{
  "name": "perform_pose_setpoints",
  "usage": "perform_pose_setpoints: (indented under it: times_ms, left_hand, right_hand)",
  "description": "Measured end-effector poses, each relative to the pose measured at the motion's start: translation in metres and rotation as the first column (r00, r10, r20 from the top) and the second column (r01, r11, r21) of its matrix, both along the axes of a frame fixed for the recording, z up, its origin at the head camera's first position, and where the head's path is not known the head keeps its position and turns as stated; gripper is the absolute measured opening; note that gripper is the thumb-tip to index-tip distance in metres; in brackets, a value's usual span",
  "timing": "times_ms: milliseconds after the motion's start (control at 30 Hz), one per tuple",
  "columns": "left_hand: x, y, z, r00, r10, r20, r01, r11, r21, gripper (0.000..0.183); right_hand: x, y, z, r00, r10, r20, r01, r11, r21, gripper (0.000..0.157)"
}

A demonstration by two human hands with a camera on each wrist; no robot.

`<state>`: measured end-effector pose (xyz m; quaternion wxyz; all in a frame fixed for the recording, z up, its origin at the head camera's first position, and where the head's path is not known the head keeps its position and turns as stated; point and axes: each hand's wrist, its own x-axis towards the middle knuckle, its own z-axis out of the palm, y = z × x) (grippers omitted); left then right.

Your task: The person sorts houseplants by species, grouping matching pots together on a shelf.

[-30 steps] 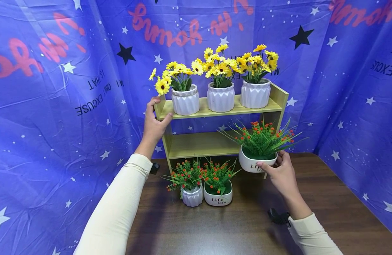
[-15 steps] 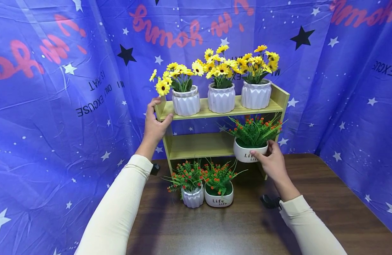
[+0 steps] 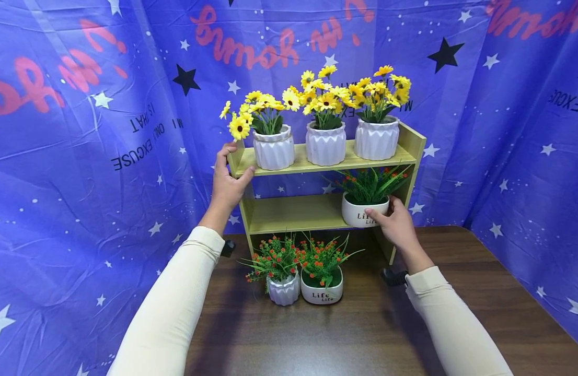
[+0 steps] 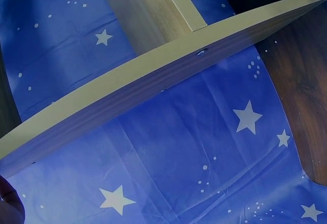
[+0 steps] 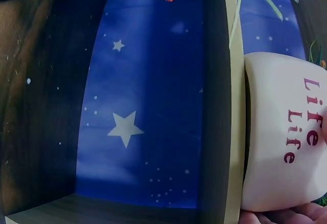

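My right hand [image 3: 398,223] grips a white oval flowerpot [image 3: 354,212] marked "Life", planted with red-orange flowers and grass. This pot stands at the right end of the middle board of a small wooden shelf [image 3: 293,213]; in the right wrist view the pot [image 5: 276,132] is close against the board's front edge [image 5: 235,106]. Whether its base fully rests there is hard to tell. The upper left corner of the shelf is held by my left hand [image 3: 229,180], thumb on the top board's front edge. In the left wrist view, the shelf's side panel [image 4: 127,83] crosses the picture.
Three white fluted pots with yellow flowers, including the middle one [image 3: 325,145], line the top board. On the brown table [image 3: 345,339], before the shelf, stand a fluted pot [image 3: 284,290] and another "Life" pot [image 3: 322,294], both with red-orange flowers. A blue starry curtain [image 3: 82,209] surrounds everything.
My right hand has moved the oval flowerpot left, up and back, from in front of the shelf to its middle board. My left hand has stayed on the shelf corner.
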<state>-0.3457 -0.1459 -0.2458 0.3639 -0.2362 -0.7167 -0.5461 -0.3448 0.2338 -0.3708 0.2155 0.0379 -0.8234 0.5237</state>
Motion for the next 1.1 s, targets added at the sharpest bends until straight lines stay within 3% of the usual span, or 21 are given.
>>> perform_pose_setpoints:
  times_ms: [200,567,600,833,1000,1100]
  left_hand:
    - [0.000,0.000,-0.001,1.000,0.000,-0.002,0.000,1.000,-0.002,0.049]
    - [0.002,-0.001,0.001,1.000,0.010,0.029,-0.010,1.000,-0.013,0.050]
    - [0.001,-0.001,0.001,1.000,0.007,0.024,-0.007,1.000,-0.011,0.050]
    - [-0.037,-0.013,-0.020,1.000,0.023,0.007,-0.023,1.000,-0.010,0.054]
    - [-0.037,-0.012,-0.019,1.000,0.027,0.004,-0.027,1.000,-0.011,0.053]
    - [-0.029,-0.009,-0.015,1.000,0.015,-0.001,-0.015,1.000,-0.005,0.053]
  right_hand:
    - [-0.016,0.000,-0.001,1.000,0.004,-0.002,-0.004,1.000,0.006,0.074]
    - [-0.030,0.001,0.006,0.999,0.030,0.020,-0.031,0.999,0.036,0.073]
    - [-0.030,0.001,0.007,0.999,0.027,0.022,-0.028,0.999,0.040,0.073]
    - [-0.033,0.000,0.006,0.999,0.033,0.027,-0.033,0.999,0.006,0.074]
    - [-0.030,-0.001,0.004,0.998,0.059,0.006,-0.059,0.996,-0.069,0.077]
    - [-0.023,-0.001,0.004,0.999,0.044,-0.006,-0.045,0.994,-0.101,0.082]
